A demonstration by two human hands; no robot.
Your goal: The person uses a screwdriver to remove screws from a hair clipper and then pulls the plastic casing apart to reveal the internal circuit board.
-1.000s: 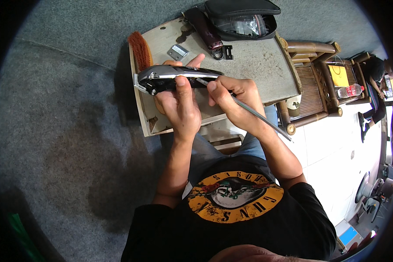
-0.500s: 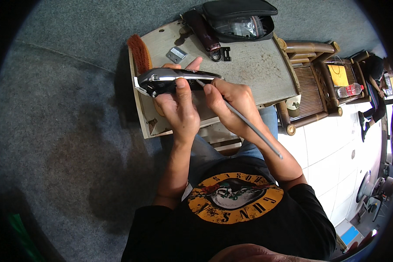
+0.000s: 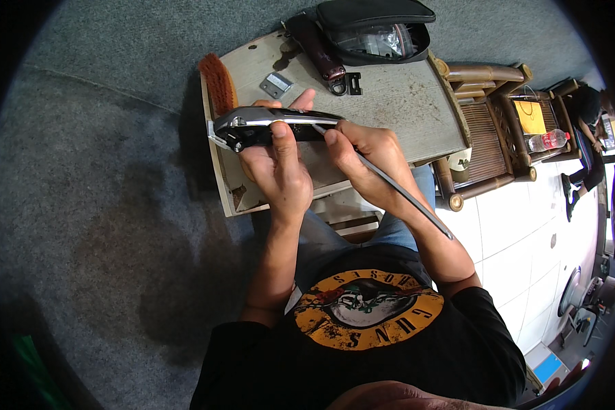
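Note:
A black and silver hair clipper (image 3: 256, 117) lies sideways in my left hand (image 3: 285, 174), above the table. My left thumb presses on its side and the fingers pass behind it. My right hand (image 3: 376, 160) pinches a slim grey rod-like tool (image 3: 417, 203), whose tip meets the clipper's body near its right end. The tool's other end lies along my right forearm; its exact kind is unclear. Beyond my hands, a flat metal clipper blade (image 3: 275, 85), a dark red clipper (image 3: 318, 53) and a small black bracket (image 3: 353, 83) rest on the table.
The worn pale table (image 3: 403, 116) carries loose hair clippings. An orange-brown knitted piece (image 3: 217, 82) lies along its left edge. An unzipped black case (image 3: 376, 15) sits at the back. Bamboo chairs (image 3: 482, 133) stand to the right, with a bottle (image 3: 548, 141). Another person (image 3: 584, 130) sits farther right.
My right hand and the grey tool have shifted slightly right, and the tool has rolled or tilted a little. The clipper has barely moved in my left hand.

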